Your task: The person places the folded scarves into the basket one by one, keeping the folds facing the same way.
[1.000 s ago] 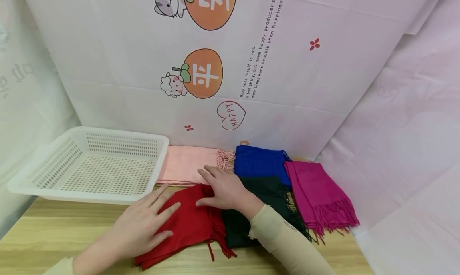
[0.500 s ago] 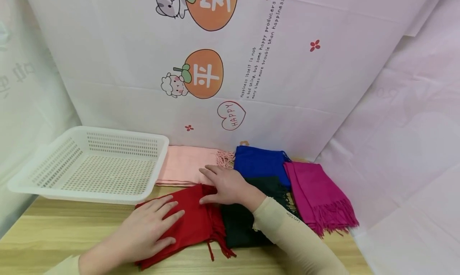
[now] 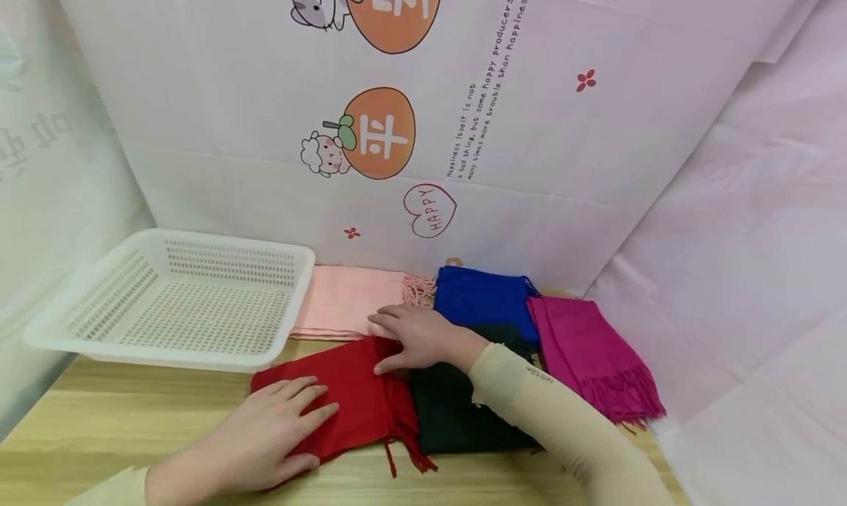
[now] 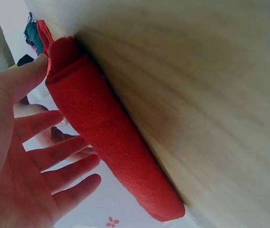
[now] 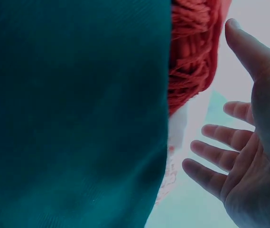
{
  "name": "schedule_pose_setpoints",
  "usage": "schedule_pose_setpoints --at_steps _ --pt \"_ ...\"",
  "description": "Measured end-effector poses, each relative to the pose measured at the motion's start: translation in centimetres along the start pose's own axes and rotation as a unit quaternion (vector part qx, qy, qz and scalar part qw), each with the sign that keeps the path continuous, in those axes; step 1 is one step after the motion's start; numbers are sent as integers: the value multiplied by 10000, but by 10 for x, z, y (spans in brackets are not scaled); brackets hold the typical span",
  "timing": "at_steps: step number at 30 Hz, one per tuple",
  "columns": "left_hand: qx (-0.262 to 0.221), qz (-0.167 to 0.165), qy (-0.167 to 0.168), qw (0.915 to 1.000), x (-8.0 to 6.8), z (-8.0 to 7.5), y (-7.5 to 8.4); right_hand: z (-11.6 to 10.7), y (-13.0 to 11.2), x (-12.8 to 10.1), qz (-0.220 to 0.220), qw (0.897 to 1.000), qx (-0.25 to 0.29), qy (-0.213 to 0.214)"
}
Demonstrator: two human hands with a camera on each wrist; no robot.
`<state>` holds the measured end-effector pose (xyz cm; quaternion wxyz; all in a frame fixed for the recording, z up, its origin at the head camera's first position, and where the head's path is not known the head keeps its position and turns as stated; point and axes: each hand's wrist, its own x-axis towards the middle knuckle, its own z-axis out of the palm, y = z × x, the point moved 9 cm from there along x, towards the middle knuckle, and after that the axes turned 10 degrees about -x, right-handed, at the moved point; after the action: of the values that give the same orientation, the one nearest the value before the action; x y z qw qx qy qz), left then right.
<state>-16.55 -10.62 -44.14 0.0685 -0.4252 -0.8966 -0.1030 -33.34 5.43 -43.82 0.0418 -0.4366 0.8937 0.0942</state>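
**A:** So where are we? We've got both hands flat on the red scarf (image 3: 344, 407), which lies folded on the wooden table (image 3: 99, 425), just in front of the white basket (image 3: 175, 300). Left hand (image 3: 265, 436) has its fingers spread and resting on the near-left part of the cloth. Right hand (image 3: 417, 337) is laid with straight fingers on the far-right corner, up by the fringe (image 3: 404, 432).

**B:** Agreed, nothing's pinched or curled. The left wrist view shows our left hand (image 4: 25, 156) open, with the folded red edge (image 4: 111, 142) right at the fingertips. In the right wrist view the palm (image 5: 248, 156) is open too, the dark green scarf (image 5: 73, 114) filling most of the picture.

**A:** The bit we care about: the scarf's long axis runs diagonally, near-left to far-right, so the hands sit at opposite ends of it. The basket is off to the far left, so our left hand is the nearer one to it.

**B:** Yep. And the pink scarf (image 3: 344, 307), blue scarf (image 3: 483, 300) and magenta scarf (image 3: 595, 359) lie behind and to the right.
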Motion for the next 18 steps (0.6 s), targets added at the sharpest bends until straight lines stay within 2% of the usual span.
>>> schedule_pose_setpoints --at_steps 8,18 --pt "-193 -418 -438 9980 -12 8 -6 9 -2 8 -223 9989 302 -287" --pt "-97 -568 -396 9976 -18 5 -11 15 -3 18 -368 9980 340 -384"
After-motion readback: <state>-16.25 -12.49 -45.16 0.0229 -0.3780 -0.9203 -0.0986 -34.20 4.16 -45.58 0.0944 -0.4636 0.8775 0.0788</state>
